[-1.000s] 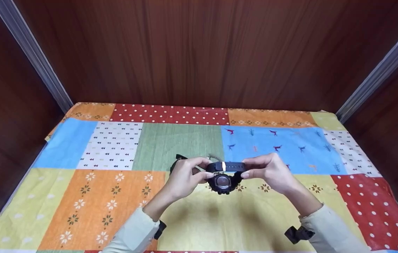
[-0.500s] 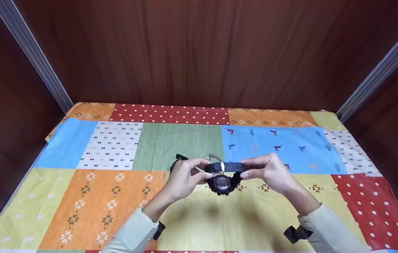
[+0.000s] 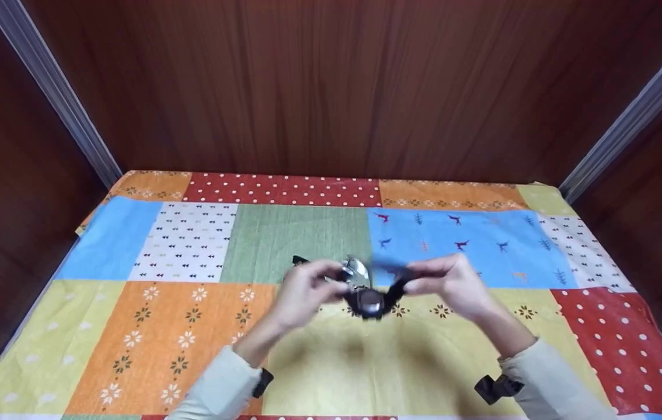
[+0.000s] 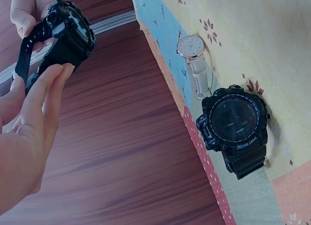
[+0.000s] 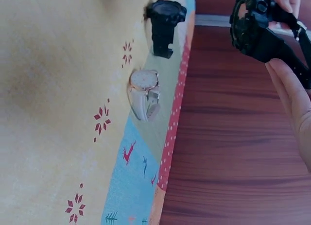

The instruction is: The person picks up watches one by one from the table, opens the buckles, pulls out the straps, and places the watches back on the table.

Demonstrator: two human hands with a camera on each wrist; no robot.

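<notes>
Both hands hold a black sports watch (image 3: 372, 304) above the cloth, its round dial facing me. My left hand (image 3: 303, 296) pinches the left side of its strap, and my right hand (image 3: 450, 287) pinches the right side. A strap with a row of holes and a metal buckle shows on the held watch (image 4: 72, 40) in the left wrist view. In the head view the upper strap is blurred, so whether it is fastened cannot be told. On the cloth lie a white-strapped watch (image 4: 190, 46) and a second black sports watch (image 4: 234, 119), marked SPORT WATCH.
A multicoloured patchwork cloth (image 3: 191, 338) covers the table. Brown wood-grain panels (image 3: 307, 87) stand behind and at both sides, with grey metal strips (image 3: 56, 93) at the corners. The two lying watches are close together, just beyond the left hand.
The upper strap, which stretched between the hands with its buckle in view, is now blurred and shifted up and right. The white-strapped watch behind shows more. The left hand has shifted slightly left.
</notes>
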